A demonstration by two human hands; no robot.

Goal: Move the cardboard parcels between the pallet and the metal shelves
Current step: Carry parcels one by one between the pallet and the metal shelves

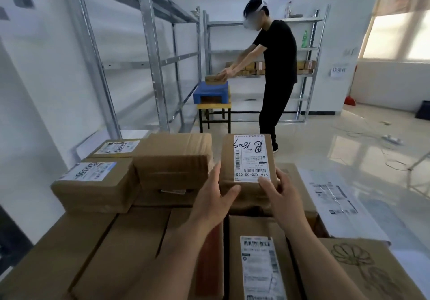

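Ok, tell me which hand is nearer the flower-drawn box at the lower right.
Right. The right hand grips the labelled parcel on its right side, above and left of the flower box; the left hand is further left, at that parcel's other side.

Far centre: person in black clothes (278,67), blue plastic crate (210,94) on yellow-topped stool (214,108); green plastic bottle (304,39) far right; white cables (372,137) on floor.
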